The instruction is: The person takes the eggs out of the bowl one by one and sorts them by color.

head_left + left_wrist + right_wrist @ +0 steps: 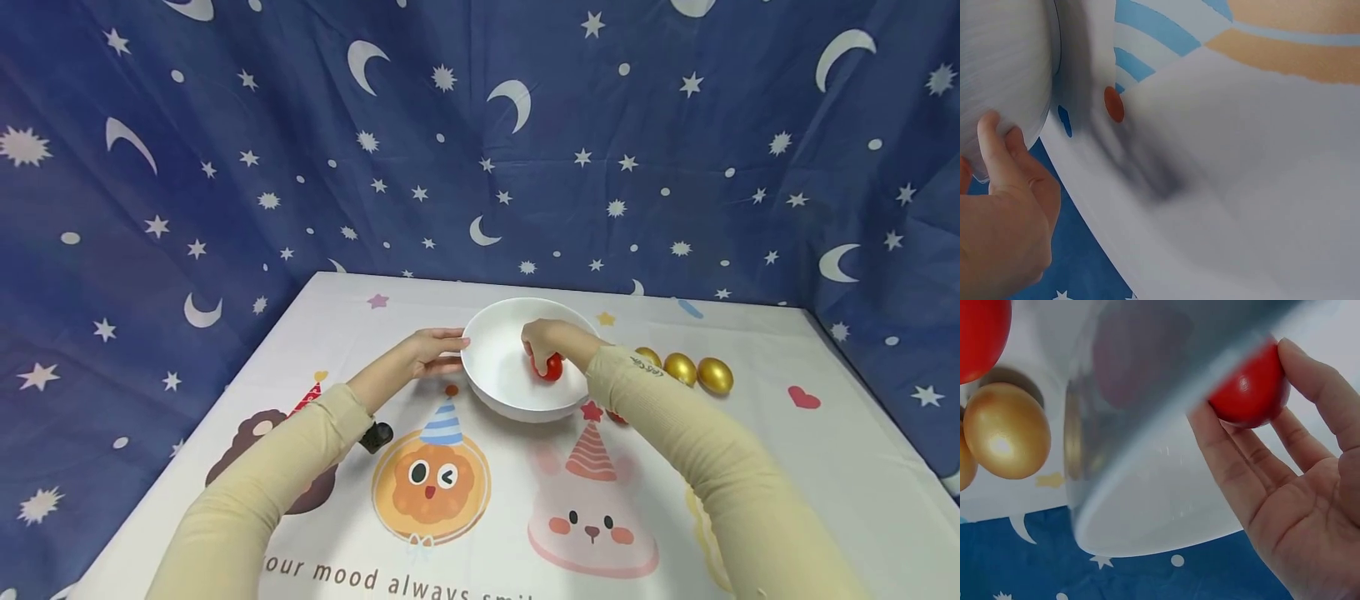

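A white bowl stands on the table, its inside facing up. My left hand grips its left side, thumb at the rim and fingers against the outer wall. Inside the bowl, my right hand holds a shiny red egg low over the bottom. The right wrist view shows the thumb and fingers round this red egg, while the bowl's near rim covers part of it.
Right of the bowl, several golden eggs lie in a row. A second red egg is mostly hidden behind the right sleeve. A small black object shows beside the left forearm. A starry blue curtain hangs behind the printed tablecloth.
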{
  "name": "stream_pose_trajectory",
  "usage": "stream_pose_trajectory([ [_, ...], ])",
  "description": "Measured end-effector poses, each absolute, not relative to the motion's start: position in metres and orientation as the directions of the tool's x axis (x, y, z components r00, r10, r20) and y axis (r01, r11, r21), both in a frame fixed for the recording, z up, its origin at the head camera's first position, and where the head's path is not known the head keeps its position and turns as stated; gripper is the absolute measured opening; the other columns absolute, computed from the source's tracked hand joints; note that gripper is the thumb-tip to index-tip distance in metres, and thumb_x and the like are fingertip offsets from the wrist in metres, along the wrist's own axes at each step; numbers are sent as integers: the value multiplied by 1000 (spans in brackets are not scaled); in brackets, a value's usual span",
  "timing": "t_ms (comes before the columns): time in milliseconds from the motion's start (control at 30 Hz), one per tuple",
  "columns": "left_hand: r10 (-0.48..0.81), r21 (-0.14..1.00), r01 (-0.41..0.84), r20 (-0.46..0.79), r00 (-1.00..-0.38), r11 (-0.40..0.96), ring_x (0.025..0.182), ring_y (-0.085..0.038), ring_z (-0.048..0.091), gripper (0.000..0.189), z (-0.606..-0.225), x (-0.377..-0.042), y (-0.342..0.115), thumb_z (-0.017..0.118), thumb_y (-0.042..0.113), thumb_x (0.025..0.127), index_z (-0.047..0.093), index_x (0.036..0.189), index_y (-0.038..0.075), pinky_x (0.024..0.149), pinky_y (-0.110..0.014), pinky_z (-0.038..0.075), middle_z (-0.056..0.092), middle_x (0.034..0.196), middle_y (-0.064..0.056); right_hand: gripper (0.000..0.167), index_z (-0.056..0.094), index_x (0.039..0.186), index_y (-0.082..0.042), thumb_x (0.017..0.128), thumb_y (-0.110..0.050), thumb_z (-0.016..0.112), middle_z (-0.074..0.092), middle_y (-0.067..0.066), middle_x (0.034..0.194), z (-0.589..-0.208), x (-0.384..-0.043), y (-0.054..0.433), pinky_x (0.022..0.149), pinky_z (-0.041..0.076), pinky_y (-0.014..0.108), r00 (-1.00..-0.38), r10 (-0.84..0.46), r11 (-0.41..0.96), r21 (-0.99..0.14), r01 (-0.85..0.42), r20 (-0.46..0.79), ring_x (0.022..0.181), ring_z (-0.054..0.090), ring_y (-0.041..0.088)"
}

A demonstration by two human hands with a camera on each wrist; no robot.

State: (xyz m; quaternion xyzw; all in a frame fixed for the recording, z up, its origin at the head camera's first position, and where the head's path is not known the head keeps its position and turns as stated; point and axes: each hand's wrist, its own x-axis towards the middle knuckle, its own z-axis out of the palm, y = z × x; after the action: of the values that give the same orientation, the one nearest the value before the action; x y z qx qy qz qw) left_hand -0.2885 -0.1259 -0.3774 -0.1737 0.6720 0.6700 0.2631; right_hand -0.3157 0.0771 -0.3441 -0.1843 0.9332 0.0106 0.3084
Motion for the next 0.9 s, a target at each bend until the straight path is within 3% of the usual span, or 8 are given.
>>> stream_pose_trajectory([
  [267,117,809,-586,-587,-801,47,104,-21,61,51,-375,-290,-123,61,14,92,45,141,15,66,-17,60,49,137,-12,26,58,102,-3,79,-2,71,58,9,97,-342,-318,83,78,60,30,-745,-353,932,-140,-335,-566,79,55,19],
  [500,109,811,-585,-584,-804,29,102,-20,62,51,-374,-289,-123,62,13,92,46,140,15,66,-17,61,49,138,-12,33,57,111,-4,80,-4,70,56,13,112,-338,-315,85,74,61,28,-752,-382,923,-177,-342,-537,93,56,24],
  [700,106,812,-583,-583,-806,36,104,-21,61,51,-375,-287,-124,62,14,92,46,140,16,65,-17,61,49,138,-12,34,57,111,-4,79,-3,67,55,13,109,-336,-309,84,72,59,26,-749,-434,900,-211,-380,-501,85,55,22],
  [900,105,811,-583,-584,-805,38,81,-14,63,50,-377,-289,-125,62,13,92,48,139,16,64,-16,60,54,129,-11,34,57,113,-2,80,-1,65,57,15,113,-336,-306,89,82,60,30,-752,-490,871,-234,-431,-441,95,55,24],
])
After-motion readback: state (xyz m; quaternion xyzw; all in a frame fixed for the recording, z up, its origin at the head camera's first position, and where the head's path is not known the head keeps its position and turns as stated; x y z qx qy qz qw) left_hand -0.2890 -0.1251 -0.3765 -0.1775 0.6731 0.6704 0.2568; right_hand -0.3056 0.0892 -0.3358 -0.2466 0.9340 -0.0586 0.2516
